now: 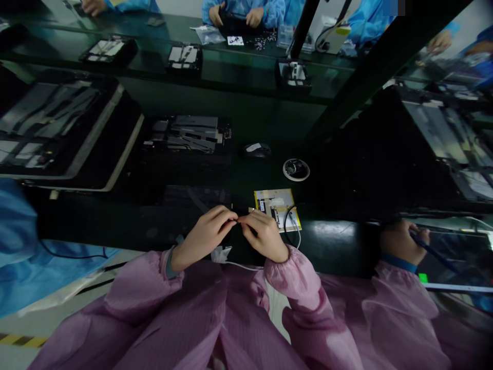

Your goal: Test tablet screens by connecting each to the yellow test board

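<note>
Over the dark bench, my left hand (pixel 206 234) and my right hand (pixel 265 235) meet fingertip to fingertip. Both pinch at one spot, and what lies between the fingers is too small and dark to make out. Just beyond my right hand lies a flat silver battery pack (pixel 285 198) with yellow edges and a printed label. A black and white cable (pixel 298 228) loops over its right side. Left of my hands rests a dark flat panel (pixel 181 200). A crumpled white piece (pixel 221 254) sits at the bench edge near my left wrist.
A computer mouse (pixel 257 150) and a round white-rimmed dish (pixel 296 169) stand ahead. Opened device housings (pixel 192 133) lie at left and in a stack (pixel 57 128); another stack (pixel 442 133) rises at right. A co-worker's hand (pixel 402 241) holds a blue tool at right.
</note>
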`<state>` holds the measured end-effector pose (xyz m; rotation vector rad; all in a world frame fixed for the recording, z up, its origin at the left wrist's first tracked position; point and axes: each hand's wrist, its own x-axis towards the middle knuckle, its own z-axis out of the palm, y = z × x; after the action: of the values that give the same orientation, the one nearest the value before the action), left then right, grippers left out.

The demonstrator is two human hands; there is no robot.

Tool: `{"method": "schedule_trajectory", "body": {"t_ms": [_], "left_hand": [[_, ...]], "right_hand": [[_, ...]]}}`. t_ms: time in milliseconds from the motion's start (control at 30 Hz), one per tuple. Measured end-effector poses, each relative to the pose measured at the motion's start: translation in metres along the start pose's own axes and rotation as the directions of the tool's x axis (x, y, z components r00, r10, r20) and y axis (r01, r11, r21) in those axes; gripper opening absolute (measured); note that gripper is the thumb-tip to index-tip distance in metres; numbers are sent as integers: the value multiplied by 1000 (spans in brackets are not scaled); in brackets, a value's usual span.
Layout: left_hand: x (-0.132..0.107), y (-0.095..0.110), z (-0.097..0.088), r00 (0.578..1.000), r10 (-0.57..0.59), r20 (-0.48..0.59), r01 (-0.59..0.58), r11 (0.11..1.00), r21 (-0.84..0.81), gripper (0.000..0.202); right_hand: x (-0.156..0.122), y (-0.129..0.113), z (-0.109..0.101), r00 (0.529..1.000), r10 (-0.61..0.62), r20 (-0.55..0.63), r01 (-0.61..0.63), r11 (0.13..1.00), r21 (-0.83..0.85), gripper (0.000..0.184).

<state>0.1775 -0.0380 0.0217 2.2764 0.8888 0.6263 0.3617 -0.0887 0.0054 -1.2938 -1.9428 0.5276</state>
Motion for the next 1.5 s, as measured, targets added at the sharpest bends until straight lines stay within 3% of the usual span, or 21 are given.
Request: {"method": "schedule_trajectory", "body": {"t_ms": [333, 600, 967, 1200, 1267, 1333, 1400, 1500], "left_hand": [[-1, 1, 10, 995, 82, -53, -76, 991, 113, 9], [-2, 1, 16, 991, 83, -101, -72, 992, 105, 11], [2, -2, 15, 1000, 4, 10, -4, 996, 84, 12], [8, -5, 11, 985, 135, 107, -156, 963, 220, 13], [9, -5, 12, 984, 149, 95, -167, 963, 211, 14], [9, -5, 15, 985, 161, 65, -170, 970, 173, 13], [8, -5, 18, 984, 169, 48, -174, 976, 129, 14], [7, -5, 23, 983, 180, 46, -184, 979, 86, 14]], "right_hand": [[0, 0, 5, 998, 50, -33, -52, 996, -79, 15], [-1, 2, 6, 1000, 11, -12, -12, 987, -162, 14], [-2, 11, 12, 1000, 18, -8, -19, 984, -176, 17], [-7, 6, -11, 997, 61, 45, -56, 992, -109, 15], [-11, 13, -23, 993, 121, 2, -121, 989, -80, 15], [-14, 27, -34, 966, 224, -128, -240, 962, -129, 20], [-18, 45, -40, 918, 294, -267, -363, 893, -265, 25], [-22, 68, -39, 914, 284, -290, -394, 795, -462, 27]]}}
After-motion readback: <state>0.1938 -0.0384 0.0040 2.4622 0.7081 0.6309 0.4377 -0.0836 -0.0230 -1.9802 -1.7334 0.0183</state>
